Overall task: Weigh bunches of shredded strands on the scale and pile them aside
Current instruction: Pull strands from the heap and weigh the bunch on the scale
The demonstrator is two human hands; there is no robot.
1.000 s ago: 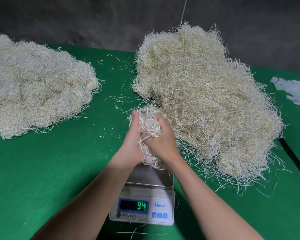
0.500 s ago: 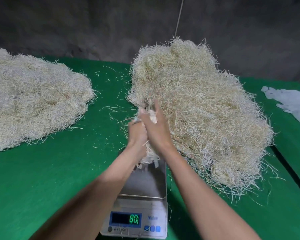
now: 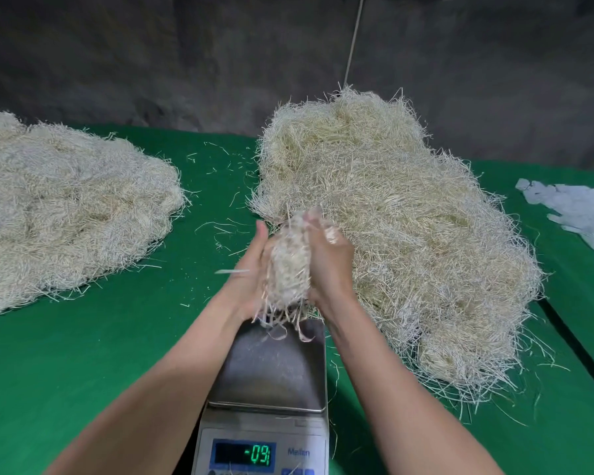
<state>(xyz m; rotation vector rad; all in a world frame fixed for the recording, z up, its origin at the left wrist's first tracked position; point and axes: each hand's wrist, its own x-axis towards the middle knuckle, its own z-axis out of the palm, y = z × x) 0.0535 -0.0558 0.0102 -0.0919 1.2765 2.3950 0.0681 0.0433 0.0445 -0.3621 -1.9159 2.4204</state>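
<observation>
Since half a second ago the bunch has come up off the pan and the green reading has dropped from 80 to a minus figure, about -09. The view has also tipped, so more of the scale shows.

Counted: two hands, one bunch, one scale, two big heaps of strands, one patch of white sheet-like stuff.

One bunch of pale shredded strands sits squeezed between the two hands, over the far edge of the steel pan. Its loose lower ends hang down and a few curl onto the pan's far rim. The left hand presses against the bunch's left side with its fingers held fairly straight and pointing away. The right hand holds the right side, its fingers curled over the top of the bunch.

Of the two heaps, the left heap lies well apart from the hands on the green counter. The right heap lies just beside the right hand and the scale. Stray strands are scattered on the counter between the heaps. The white stuff lies at the far right edge.
</observation>
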